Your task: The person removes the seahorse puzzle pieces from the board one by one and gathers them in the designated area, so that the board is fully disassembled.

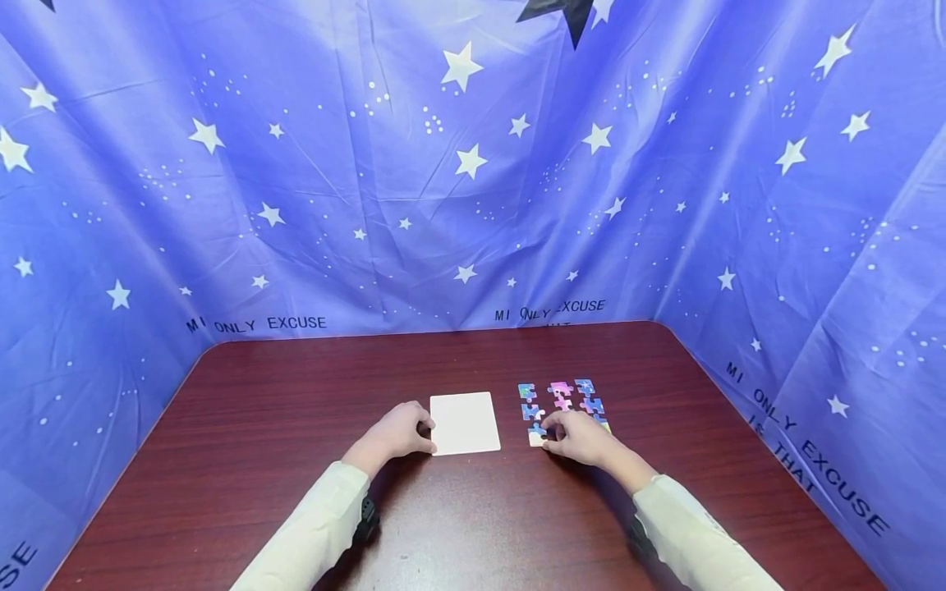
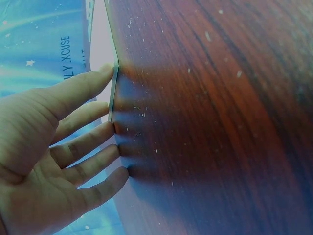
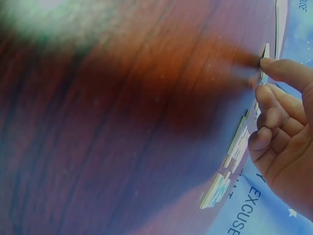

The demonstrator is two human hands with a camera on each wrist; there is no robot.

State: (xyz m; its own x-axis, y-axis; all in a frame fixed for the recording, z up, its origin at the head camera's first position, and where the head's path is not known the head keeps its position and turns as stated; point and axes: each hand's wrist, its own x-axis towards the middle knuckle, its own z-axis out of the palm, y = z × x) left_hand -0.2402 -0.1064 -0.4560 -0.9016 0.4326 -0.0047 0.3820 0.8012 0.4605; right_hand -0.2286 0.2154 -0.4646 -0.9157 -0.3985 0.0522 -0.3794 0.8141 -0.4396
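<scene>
A square white board (image 1: 466,423) lies flat on the table, left of the puzzle pieces. My left hand (image 1: 402,431) is at its left side; in the left wrist view the thumb touches the board's near corner and the other fingers spread along the edge, nearly straight. Jigsaw pieces, pink (image 1: 560,389) and blue (image 1: 594,405), lie in loose columns to the right. With thumb and index finger, my right hand (image 1: 580,437) pinches a blue and white puzzle piece (image 1: 536,437) at the near left of the group. That hand covers some of the pieces behind it.
A dark red wooden table (image 1: 281,394) carries everything. Blue curtains (image 1: 414,205) with white stars enclose its back and both sides. In the right wrist view, more pieces (image 3: 215,190) lie below the right hand's fingers.
</scene>
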